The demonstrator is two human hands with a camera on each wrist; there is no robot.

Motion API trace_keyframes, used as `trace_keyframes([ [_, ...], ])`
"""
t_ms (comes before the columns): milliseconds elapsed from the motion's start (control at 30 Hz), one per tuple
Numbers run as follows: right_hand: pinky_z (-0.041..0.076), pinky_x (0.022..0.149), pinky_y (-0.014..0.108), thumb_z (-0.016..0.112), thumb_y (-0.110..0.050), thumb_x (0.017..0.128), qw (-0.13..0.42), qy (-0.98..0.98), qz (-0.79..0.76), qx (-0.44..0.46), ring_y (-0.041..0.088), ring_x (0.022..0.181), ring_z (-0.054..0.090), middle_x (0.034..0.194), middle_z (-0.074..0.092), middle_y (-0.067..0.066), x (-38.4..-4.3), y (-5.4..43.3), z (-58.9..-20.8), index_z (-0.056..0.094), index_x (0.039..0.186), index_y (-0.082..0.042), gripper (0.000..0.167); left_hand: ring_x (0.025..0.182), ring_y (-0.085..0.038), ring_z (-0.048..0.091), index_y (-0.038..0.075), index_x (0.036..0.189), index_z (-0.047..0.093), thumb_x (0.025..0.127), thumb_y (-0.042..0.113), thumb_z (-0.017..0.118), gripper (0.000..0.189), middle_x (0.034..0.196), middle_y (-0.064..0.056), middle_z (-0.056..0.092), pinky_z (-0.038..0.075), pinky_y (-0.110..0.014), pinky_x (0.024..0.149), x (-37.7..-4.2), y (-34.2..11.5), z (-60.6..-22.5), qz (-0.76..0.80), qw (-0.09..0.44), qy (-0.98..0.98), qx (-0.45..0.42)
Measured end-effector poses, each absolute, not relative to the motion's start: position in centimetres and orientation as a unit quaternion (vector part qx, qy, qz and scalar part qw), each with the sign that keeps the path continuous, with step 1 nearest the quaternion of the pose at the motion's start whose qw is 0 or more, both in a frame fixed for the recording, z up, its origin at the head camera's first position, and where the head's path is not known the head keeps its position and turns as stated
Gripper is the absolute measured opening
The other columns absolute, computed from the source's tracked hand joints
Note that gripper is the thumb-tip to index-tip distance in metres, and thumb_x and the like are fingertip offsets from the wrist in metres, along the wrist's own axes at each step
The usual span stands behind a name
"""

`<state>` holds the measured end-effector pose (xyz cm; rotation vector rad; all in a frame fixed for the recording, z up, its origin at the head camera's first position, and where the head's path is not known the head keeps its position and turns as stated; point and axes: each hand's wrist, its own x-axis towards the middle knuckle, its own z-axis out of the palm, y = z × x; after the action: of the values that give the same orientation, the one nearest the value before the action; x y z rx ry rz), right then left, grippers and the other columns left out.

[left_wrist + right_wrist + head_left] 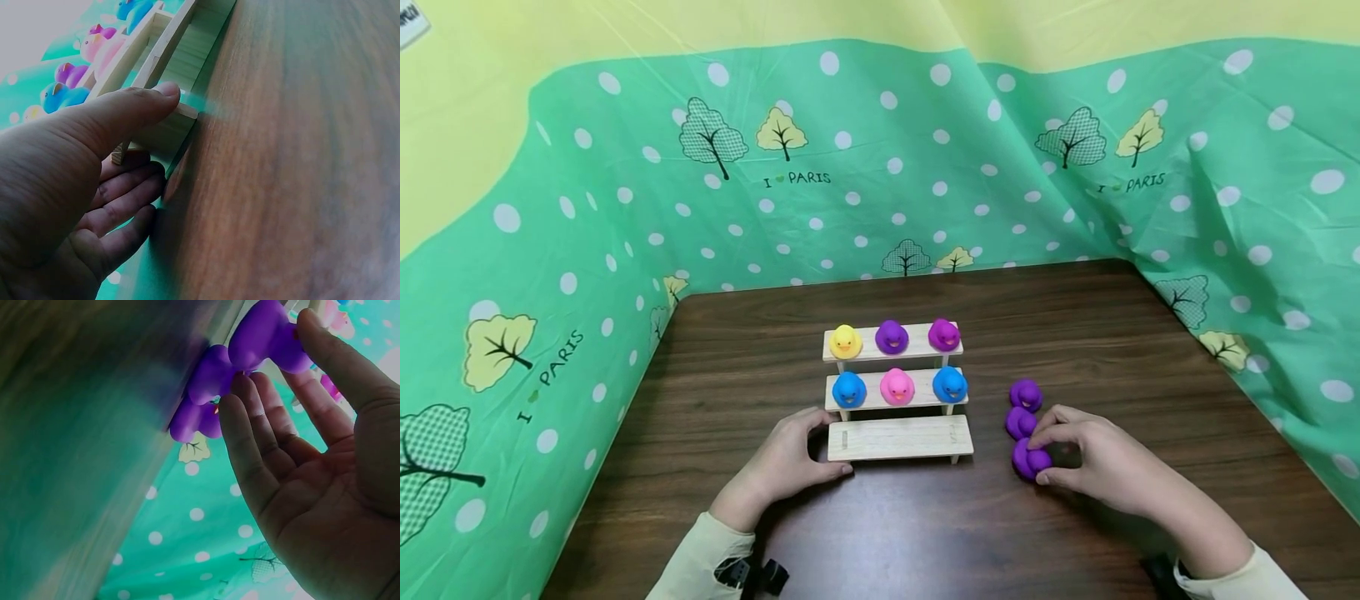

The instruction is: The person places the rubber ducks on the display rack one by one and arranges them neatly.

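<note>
A small wooden three-step stand (901, 439) bears two rows of rubber ducks. On its top step sit a yellow duck (846, 342), a purple duck (892, 337) and a magenta duck (943, 335); the middle step carries a pink duck (897, 387) between two blue ones. Nothing stands on the lowest step. My left hand (790, 457) holds the left end of that step between thumb and fingers. To the right, my right hand (1101, 457) pinches the nearest purple duck (262, 337) by its head. Two more purple ducks (1026, 395) line up just behind it.
The dark wooden table (760, 350) is walled at the back and sides by a green and yellow cloth (850, 200) printed with dots and trees. A black strap piece (772, 577) shows by the left sleeve.
</note>
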<state>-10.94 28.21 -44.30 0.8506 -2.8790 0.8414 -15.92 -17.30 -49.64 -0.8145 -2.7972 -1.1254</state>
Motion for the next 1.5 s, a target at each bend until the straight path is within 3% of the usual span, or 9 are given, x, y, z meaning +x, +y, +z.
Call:
trace_keyframes([
  [200,0.056,0.08,0.029,0.093,-0.024,0.081,0.017,-0.926,0.276,0.257,0.008,0.106,0.065,0.116,0.067,-0.016,-10.9,28.0,-43.8,0.077,0.107,-0.03,0.031,0.099,-0.01,0.065,0.017,0.11,0.07,0.07,0.031,0.099,0.051,0.103,0.013,0.066,0.055,-0.037,0.093,-15.9,-17.3,-49.7,-0.358,0.011,-0.895,-0.266],
  [367,0.05,0.093,0.014,0.092,-0.021,0.083,0.054,-0.921,0.289,0.256,0.011,0.111,0.068,0.118,0.07,-0.017,-10.9,27.9,-43.6,0.076,0.111,-0.028,0.033,0.098,-0.01,0.065,0.018,0.11,0.07,0.07,0.031,0.099,0.051,0.103,0.014,0.066,0.055,-0.037,0.092,-16.0,-17.4,-49.8,-0.356,0.014,-0.895,-0.27],
  [500,0.045,0.094,0.008,0.092,-0.018,0.082,0.091,-0.911,0.307,0.26,0.01,0.108,0.069,0.116,0.071,-0.014,-11.1,27.7,-43.5,0.076,0.114,-0.025,0.038,0.098,-0.01,0.064,0.017,0.11,0.069,0.07,0.031,0.099,0.051,0.103,0.014,0.066,0.055,-0.037,0.092,-16.0,-17.4,-49.8,-0.356,0.014,-0.894,-0.27],
  [700,0.055,0.085,0.017,0.092,-0.016,0.082,0.107,-0.897,0.335,0.267,0.01,0.103,0.07,0.116,0.072,-0.011,-11.3,26.6,-43.0,0.076,0.116,-0.022,0.038,0.098,-0.009,0.064,0.017,0.11,0.07,0.07,0.032,0.099,0.052,0.103,0.014,0.066,0.055,-0.037,0.092,-16.0,-17.4,-49.7,-0.355,0.015,-0.896,-0.268],
  [1133,0.061,0.083,0.036,0.09,-0.028,0.085,0.074,-0.887,0.347,0.296,0.007,0.103,0.069,0.116,0.072,-0.016,-11.6,22.7,-41.9,0.075,0.12,-0.022,0.038,0.097,-0.012,0.065,0.017,0.11,0.069,0.07,0.03,0.099,0.051,0.102,0.014,0.065,0.055,-0.037,0.091,-16.0,-17.3,-49.7,-0.361,0.011,-0.893,-0.268],
  [1500,0.059,0.089,0.033,0.087,-0.025,0.088,0.039,-0.862,0.36,0.355,0.008,0.111,0.068,0.121,0.071,-0.014,-11.8,19.6,-41.3,0.076,0.12,-0.024,0.034,0.1,-0.011,0.065,0.017,0.111,0.069,0.071,0.031,0.099,0.052,0.104,0.013,0.066,0.055,-0.036,0.094,-16.0,-17.3,-49.7,-0.354,0.013,-0.895,-0.27],
])
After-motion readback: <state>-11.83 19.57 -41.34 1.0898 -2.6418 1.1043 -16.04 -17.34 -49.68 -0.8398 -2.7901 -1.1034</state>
